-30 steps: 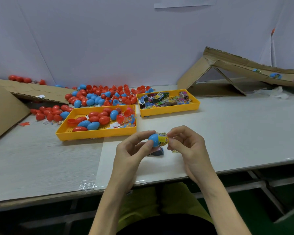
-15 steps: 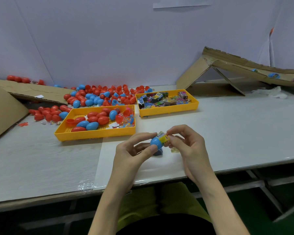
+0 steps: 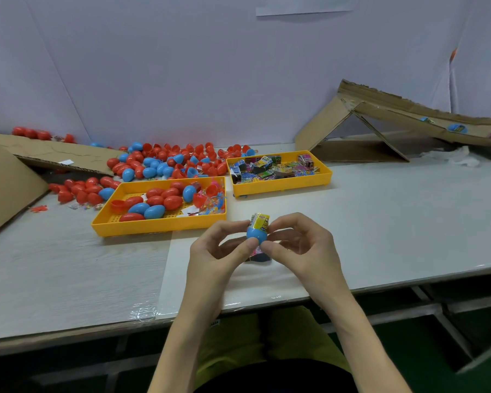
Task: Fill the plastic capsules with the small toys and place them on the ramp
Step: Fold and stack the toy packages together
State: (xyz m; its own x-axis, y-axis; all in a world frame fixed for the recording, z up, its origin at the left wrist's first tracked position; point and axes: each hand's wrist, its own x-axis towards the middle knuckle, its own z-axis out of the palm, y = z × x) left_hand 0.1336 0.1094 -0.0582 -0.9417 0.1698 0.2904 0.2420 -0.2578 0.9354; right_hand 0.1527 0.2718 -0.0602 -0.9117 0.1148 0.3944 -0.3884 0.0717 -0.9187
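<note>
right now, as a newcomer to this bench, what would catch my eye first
At centre front, the left hand and right hand pinch a blue capsule half with a yellow toy packet sticking out. Behind, red and blue capsules spill along the wall past two yellow trays; a cardboard ramp slopes at far right.

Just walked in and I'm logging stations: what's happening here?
A person's left hand and right hand pinch a blue plastic capsule half, with a small yellow toy packet sticking out of its open top. The left yellow plastic tray holds red and blue capsules, the right yellow plastic tray toy packets. A blue capsule lies on the cardboard ramp at right.
</note>
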